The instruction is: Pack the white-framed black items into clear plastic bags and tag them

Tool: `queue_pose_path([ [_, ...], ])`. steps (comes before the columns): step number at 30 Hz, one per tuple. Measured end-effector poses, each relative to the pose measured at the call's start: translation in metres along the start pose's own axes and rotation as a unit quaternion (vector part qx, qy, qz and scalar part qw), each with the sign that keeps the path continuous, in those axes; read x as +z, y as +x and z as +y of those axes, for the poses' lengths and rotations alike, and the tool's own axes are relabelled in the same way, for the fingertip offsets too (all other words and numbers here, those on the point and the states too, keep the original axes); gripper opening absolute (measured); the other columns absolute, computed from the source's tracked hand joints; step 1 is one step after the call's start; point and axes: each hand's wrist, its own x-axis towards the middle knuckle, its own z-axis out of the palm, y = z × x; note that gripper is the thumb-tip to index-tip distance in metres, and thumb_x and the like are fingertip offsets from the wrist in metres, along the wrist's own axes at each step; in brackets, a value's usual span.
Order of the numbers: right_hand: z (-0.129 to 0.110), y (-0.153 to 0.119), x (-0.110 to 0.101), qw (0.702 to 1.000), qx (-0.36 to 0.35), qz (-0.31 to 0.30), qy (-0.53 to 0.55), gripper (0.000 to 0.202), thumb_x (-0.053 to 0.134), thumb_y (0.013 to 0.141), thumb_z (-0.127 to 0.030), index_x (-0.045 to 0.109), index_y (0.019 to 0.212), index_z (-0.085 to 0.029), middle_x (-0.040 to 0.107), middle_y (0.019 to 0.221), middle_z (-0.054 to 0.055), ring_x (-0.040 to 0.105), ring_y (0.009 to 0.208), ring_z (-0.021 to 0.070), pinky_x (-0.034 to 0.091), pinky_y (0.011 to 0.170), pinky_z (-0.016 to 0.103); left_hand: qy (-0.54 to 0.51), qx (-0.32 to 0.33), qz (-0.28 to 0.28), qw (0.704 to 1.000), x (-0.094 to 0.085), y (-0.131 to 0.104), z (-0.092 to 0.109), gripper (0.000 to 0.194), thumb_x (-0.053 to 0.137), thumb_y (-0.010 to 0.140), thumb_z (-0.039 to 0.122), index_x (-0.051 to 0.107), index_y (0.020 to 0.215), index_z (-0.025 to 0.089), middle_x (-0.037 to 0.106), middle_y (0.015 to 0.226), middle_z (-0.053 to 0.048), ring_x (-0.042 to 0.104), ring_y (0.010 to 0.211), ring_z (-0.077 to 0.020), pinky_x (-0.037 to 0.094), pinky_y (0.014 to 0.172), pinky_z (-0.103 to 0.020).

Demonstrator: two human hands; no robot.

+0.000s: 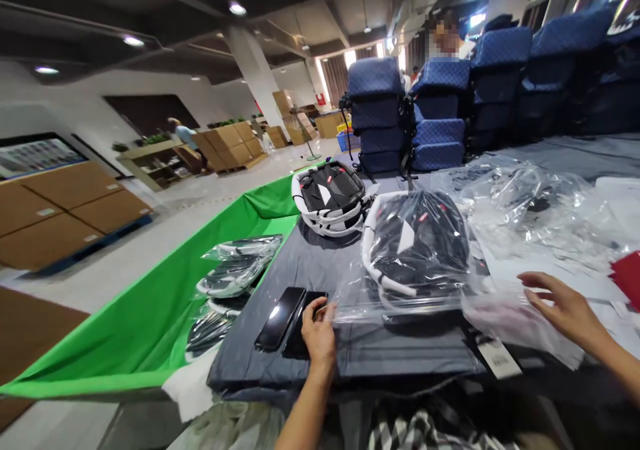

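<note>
Both hands flatten a bagged helmet [415, 250] on the table [320, 263].
Left hand [318, 333] pinches the bag's near-left corner; right hand [563, 303], fingers spread and released, smooths loose plastic.

no text can be read anywhere. print on the white tag [499, 359] at lower right is too blurred. labels on the cardboard boxes [70, 210] at left and the wall screen [35, 155] at upper left are too small to be read.

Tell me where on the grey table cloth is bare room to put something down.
Bare grey cloth lies between the unbagged helmet, the bagged helmet and the two phones. The right side is crowded with empty plastic bags and papers.
</note>
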Motion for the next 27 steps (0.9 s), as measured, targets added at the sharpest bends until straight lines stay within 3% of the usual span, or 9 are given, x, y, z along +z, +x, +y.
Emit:
queue_pose_path([
  [3,0.015,-0.025,-0.010,0.994,0.105,-0.014,0.004,0.063,0.054,0.065,-0.072,0.066,0.103,-0.023,0.077,0.096,0.013,0.074,0.090,0.0353,0.062,0.082,0.052,-0.075,-0.190,0.036,0.978,-0.011,-0.021,-0.006,0.029,0.070,0.078,0.042,0.063,0.088,0.016,0.069,0.076,-0.005,0.064,0.064,-0.0166,0.049,0.056,-0.025],
  [6,0.038,-0.070,0.005,0.998,0.027,-0.021,-0.050,0.071,0.065,0.064,-0.076,0.069,0.108,-0.021,0.074,0.118,0.017,0.069,0.111,0.0394,0.060,0.093,0.057,-0.095,-0.363,-0.144,0.916,-0.009,-0.079,-0.011,0.050,0.051,0.093,0.057,0.067,0.090,0.010,0.075,0.088,-0.020,0.071,0.071,-0.0235,0.055,0.059,-0.031],
  [7,0.043,-0.081,0.015,0.995,-0.044,-0.029,-0.089,0.071,0.067,0.066,-0.074,0.069,0.113,-0.020,0.071,0.124,0.017,0.067,0.117,0.0394,0.058,0.098,0.058,-0.082,-0.374,-0.234,0.894,-0.001,-0.099,-0.012,0.056,0.054,0.091,0.062,0.070,0.096,0.008,0.076,0.099,-0.024,0.073,0.081,-0.0262,0.057,0.066,-0.033],
  [9,0.046,-0.095,0.036,0.966,-0.185,-0.034,-0.179,0.069,0.068,0.075,-0.058,0.063,0.130,-0.017,0.069,0.128,0.018,0.065,0.120,0.0367,0.056,0.102,0.058,-0.032,-0.308,-0.382,0.871,0.025,-0.131,-0.014,0.058,0.068,0.083,0.060,0.071,0.112,0.010,0.073,0.119,-0.022,0.071,0.103,-0.0295,0.057,0.083,-0.037],
  [11,0.040,-0.095,0.057,0.930,-0.260,0.002,-0.259,0.067,0.061,0.082,-0.036,0.051,0.143,-0.011,0.068,0.129,0.020,0.067,0.117,0.0344,0.059,0.097,0.054,0.020,-0.227,-0.453,0.862,0.060,-0.151,-0.018,0.061,0.079,0.074,0.048,0.068,0.124,0.014,0.072,0.124,-0.016,0.067,0.111,-0.0287,0.052,0.096,-0.039],
  [14,0.023,-0.077,0.075,0.911,-0.272,0.040,-0.308,0.059,0.050,0.081,-0.015,0.055,0.139,-0.005,0.066,0.132,0.023,0.065,0.119,0.0354,0.059,0.097,0.052,0.014,-0.211,-0.442,0.872,0.110,-0.164,-0.024,0.053,0.084,0.059,0.026,0.072,0.110,0.016,0.075,0.109,-0.009,0.065,0.106,-0.0258,0.046,0.102,-0.036],
  [17,0.007,-0.056,0.073,0.920,-0.244,-0.005,-0.305,0.048,0.042,0.081,-0.005,0.069,0.121,-0.013,0.073,0.120,0.018,0.070,0.110,0.0334,0.061,0.093,0.049,0.001,-0.266,-0.409,0.873,0.136,-0.164,-0.024,0.033,0.084,0.049,0.021,0.069,0.078,0.015,0.068,0.075,-0.004,0.063,0.082,-0.0226,0.048,0.089,-0.036],
  [22,-0.029,-0.041,0.042,0.939,-0.184,-0.113,-0.266,0.048,0.033,0.083,-0.004,0.071,0.111,-0.014,0.076,0.085,0.017,0.073,0.079,0.0320,0.058,0.071,0.043,-0.045,-0.350,-0.444,0.823,0.131,-0.142,-0.006,0.054,0.095,0.036,0.035,0.066,0.078,0.014,0.069,0.074,-0.005,0.062,0.067,-0.0184,0.050,0.073,-0.035],
  [27,-0.050,-0.032,0.019,0.940,-0.165,-0.280,-0.104,0.029,0.045,0.084,-0.028,0.069,0.098,-0.021,0.074,0.080,0.004,0.068,0.071,0.0212,0.053,0.065,0.030,-0.100,-0.397,-0.436,0.802,0.118,-0.138,0.000,0.075,0.102,0.026,0.036,0.066,0.088,0.013,0.071,0.081,-0.005,0.065,0.073,-0.0158,0.051,0.075,-0.031],
])
